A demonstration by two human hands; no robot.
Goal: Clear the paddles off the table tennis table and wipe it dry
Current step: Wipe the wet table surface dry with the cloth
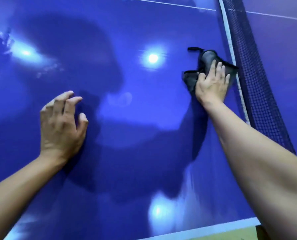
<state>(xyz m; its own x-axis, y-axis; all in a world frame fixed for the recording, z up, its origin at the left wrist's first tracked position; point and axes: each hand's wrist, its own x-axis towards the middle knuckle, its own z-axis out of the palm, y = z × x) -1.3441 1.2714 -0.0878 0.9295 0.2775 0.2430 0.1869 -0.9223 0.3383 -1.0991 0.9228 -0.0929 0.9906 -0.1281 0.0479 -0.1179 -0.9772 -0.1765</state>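
The blue table tennis table (135, 153) fills the view, glossy with lamp reflections. My right hand (211, 84) lies flat on a dark grey cloth (207, 57) and presses it onto the surface right beside the net (251, 80). My left hand (61, 125) rests on the table at the left, heel down, fingers loosely bent and holding nothing. No paddle is in view.
The net with its white top band runs from the top middle down to the right. A white line (170, 3) crosses the far top of the table. A white edge line (204, 229) and a strip of floor show at the bottom right.
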